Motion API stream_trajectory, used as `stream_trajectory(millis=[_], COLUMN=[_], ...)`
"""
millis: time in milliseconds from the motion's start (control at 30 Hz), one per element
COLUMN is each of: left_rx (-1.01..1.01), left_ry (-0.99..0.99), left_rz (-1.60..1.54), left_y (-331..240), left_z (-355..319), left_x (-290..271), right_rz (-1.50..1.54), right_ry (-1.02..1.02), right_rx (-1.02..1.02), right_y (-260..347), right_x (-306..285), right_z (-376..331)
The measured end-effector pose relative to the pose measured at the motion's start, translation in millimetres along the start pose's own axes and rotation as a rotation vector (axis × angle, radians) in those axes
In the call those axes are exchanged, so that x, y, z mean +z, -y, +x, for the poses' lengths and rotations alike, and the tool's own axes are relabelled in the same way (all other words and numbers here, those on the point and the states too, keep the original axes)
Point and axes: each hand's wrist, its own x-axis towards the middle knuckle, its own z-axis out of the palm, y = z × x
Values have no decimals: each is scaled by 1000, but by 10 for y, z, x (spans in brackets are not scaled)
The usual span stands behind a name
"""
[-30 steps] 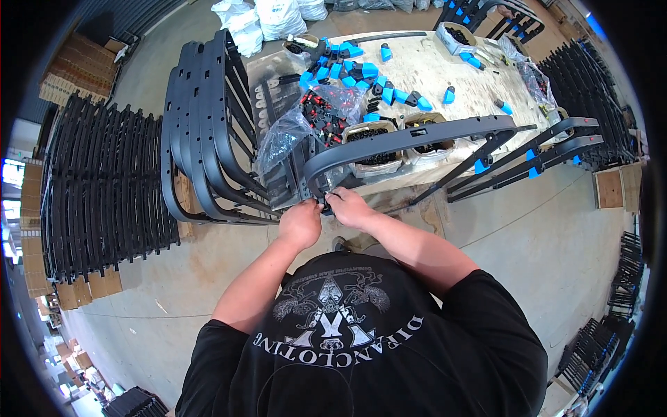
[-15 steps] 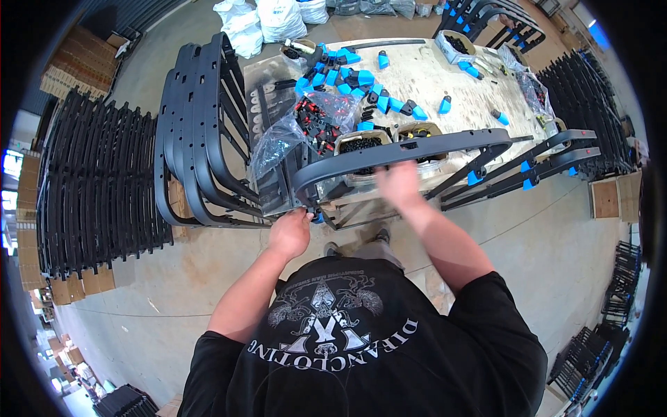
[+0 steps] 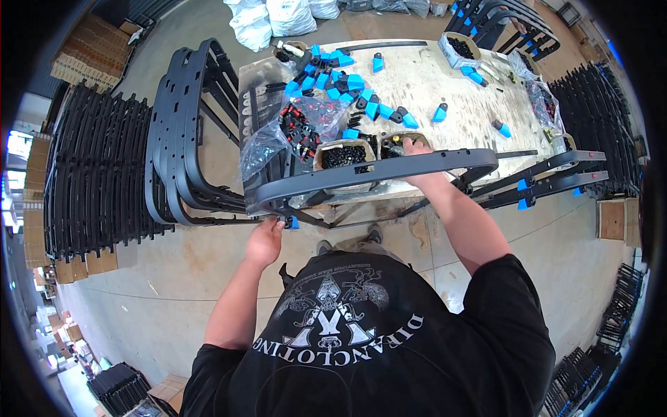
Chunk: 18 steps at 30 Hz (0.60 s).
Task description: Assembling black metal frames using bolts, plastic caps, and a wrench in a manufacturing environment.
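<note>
Steadiness first: keep left hand [image 3: 266, 240] closed around the near, lower end of the long dark grey curved frame piece [image 3: 375, 174], right beside the small blue cap [image 3: 293, 222] at that end. Frame piece lying across the front edge of the bench [image 3: 445, 83], spanning from the left hand toward the right, rounded end pointing right. Hold it level and pressed against the bench edge so the far end cannot swing.

Right hand [image 3: 417, 148] reaching over the frame piece into the right-hand cardboard tub [image 3: 397, 144], fingers dipped among small dark parts; cannot tell whether anything is pinched yet. Better to pick one part only, judged from how tightly they sit, and lift straight up to avoid tipping the tub, which stands touching a second tub of black pieces [image 3: 342, 156].

Mind the clear plastic bag of red and black bits [image 3: 299, 128] just left of the tubs, and the loose blue caps [image 3: 347, 83] scattered farther back. Keep the right forearm high over the frame piece. Likely risk: letting the left grip loosen while looking into the tub.
</note>
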Motion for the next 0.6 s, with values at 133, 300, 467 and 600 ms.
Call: stream_trajectory(millis=[133,300,467,600], left_rx=[-63,-28,141,203], left_ry=[-114,158,313,231], left_rz=[83,-367,-845,-731], left_y=[-274,-978,-1292,-979], left_z=[-150,-343,-142,-283], left_x=[32,126,384,192], right_rz=[289,809,857,1184], right_ry=[179,249,227,284], right_rx=[-127,-180,-288,-145], right_y=[-12,221,1022,1230], right_x=[-439,-354,-570,-435], right_z=[-528,-1202,-1383,-1517])
